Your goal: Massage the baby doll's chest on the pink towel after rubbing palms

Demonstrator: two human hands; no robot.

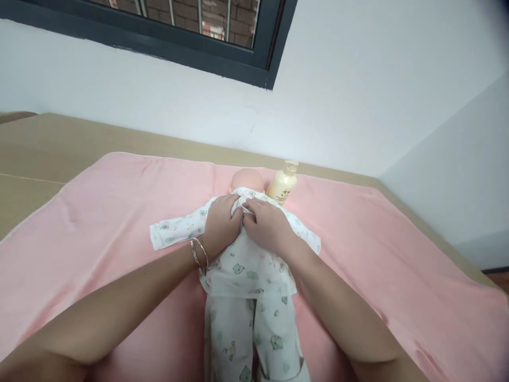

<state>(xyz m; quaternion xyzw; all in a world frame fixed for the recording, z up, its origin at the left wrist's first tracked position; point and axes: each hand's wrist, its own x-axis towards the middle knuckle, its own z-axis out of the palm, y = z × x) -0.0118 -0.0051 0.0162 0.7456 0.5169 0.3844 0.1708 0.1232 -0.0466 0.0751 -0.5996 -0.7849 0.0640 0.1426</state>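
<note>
A baby doll [246, 181] lies stretched out on a pink blanket, its bare head away from me and its features not visible. It wears a white shirt [250, 270] printed with small green animals, and matching trousers [234, 329]. Both my hands meet at the upper middle of the shirt, just below the neckline. My left hand [222, 223], with bangles at the wrist, has its fingers bent on the cloth. My right hand [268, 223] is curled with thumb and fingers at the same bunched spot. Fingertips are partly hidden in the fabric.
A pale yellow pump bottle [283, 183] stands on the blanket to the right of the doll's head. The pink blanket [119, 212] covers a wooden surface [79, 132] against a white wall [338, 95]. A dark-framed window [254, 69] is above.
</note>
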